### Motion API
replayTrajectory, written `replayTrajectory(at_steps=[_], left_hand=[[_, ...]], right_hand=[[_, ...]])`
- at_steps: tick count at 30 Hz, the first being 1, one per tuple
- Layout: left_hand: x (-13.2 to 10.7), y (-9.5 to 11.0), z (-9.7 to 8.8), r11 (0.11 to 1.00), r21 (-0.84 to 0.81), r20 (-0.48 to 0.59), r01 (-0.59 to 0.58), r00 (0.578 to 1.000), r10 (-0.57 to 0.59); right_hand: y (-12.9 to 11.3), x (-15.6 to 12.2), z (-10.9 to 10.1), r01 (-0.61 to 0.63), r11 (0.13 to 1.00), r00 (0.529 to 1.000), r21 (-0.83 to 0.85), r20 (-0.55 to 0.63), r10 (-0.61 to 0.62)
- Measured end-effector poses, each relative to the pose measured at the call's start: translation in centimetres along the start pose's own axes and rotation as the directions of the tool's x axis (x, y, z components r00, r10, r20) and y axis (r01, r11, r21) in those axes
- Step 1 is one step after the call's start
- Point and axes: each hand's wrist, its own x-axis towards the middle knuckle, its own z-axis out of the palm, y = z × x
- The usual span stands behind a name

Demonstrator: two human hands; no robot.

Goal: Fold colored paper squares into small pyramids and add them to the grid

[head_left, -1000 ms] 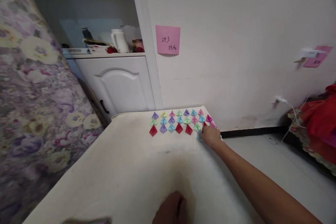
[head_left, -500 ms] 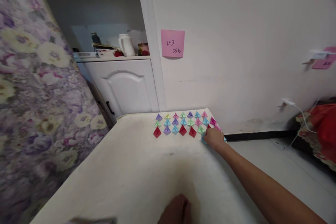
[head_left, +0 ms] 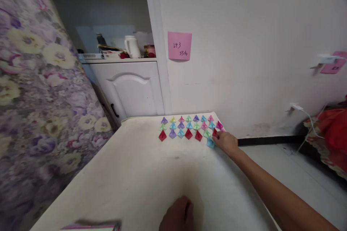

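Fingers of the right hand (head_left: 227,142), in the head view, have shifted rightward since half a second ago, baring a light-blue folded paper (head_left: 210,142) just left of them; that piece seems released. They are bent together; whether they pinch anything I cannot tell. Beyond and leftward, rows of creased, diamond-shaped papers (head_left: 188,134) cover the smooth, pale table's (head_left: 135,173) far end. Nearer the body, the left hand (head_left: 177,214) is curled, its grip hidden.
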Motion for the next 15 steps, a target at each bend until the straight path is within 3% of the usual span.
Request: replayTrajectory(at_steps=[3, 6, 11, 15], left_hand=[[-0.5, 0.1, -1.0, 1.000, -0.019, -0.025, -0.017, 1.000, 0.016], [-1.1, 0.0, -1.9, 0.998, -0.041, -0.048, -0.044, 0.998, 0.042], [-1.7, -0.8, -2.2, 0.997, -0.047, -0.086, -0.060, 0.995, 0.056], [-2.1, -1.6, -2.4, 0.996, -0.051, -0.116, -0.068, 0.991, 0.061]], right_hand=[[1.4, -3.2, -0.8, 0.024, 0.999, 0.999, 0.041, -0.036, -0.022], [1.8, -8.2, -0.2, 0.096, 0.991, 0.995, 0.097, -0.024, -0.095], [0.4, -15.8, 3.9, 0.228, 0.955, 0.970, 0.191, 0.039, -0.239], [-0.2, -18.1, 6.6, 0.298, 0.911, 0.948, 0.284, 0.023, -0.317]])
